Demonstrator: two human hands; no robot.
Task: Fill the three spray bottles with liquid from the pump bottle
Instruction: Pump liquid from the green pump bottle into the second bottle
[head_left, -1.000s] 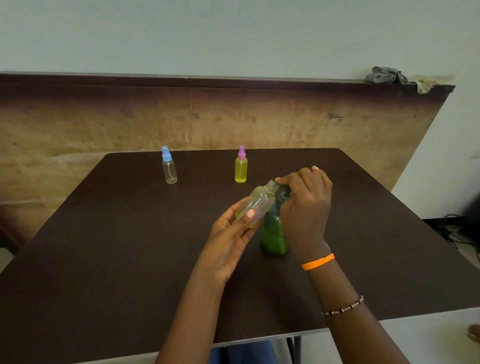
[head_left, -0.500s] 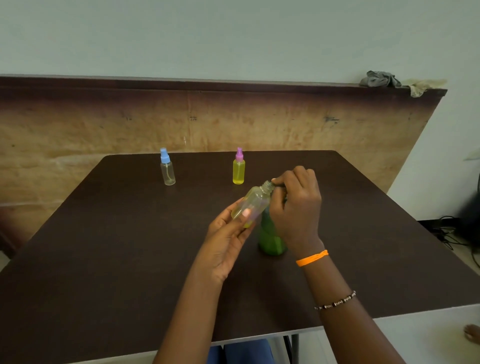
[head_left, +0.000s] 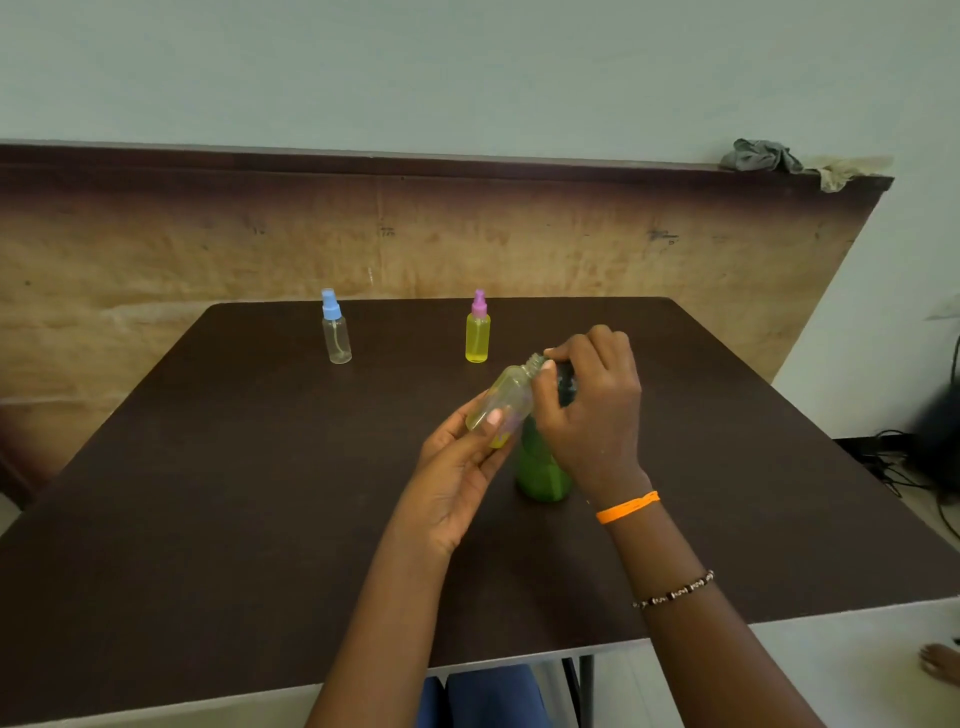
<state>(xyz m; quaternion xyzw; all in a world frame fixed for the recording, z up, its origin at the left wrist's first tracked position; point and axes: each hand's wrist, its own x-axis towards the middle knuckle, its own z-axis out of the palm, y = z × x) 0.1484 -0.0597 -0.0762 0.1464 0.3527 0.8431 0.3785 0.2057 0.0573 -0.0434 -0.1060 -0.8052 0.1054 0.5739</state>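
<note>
Dark brown desk (head_left: 208, 519): mid-desk, our left hand (head_left: 457, 467) keeps clasping the uncapped clear spray bottle (head_left: 506, 397), tilted at the green pump bottle (head_left: 543, 470); our right hand (head_left: 592, 410) curls over its pump, little changed, filling ongoing

left hand (head_left: 457, 462) holding tilted open spray bottle (head_left: 506, 400), right hand (head_left: 592, 410) on green pump bottle (head_left: 540, 473)

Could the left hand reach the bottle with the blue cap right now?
Probably not at once. The left hand grips the tilted open bottle, so it is busy. The path itself looks free: the blue-capped bottle stands alone on the table, far left, with nothing between.
</note>
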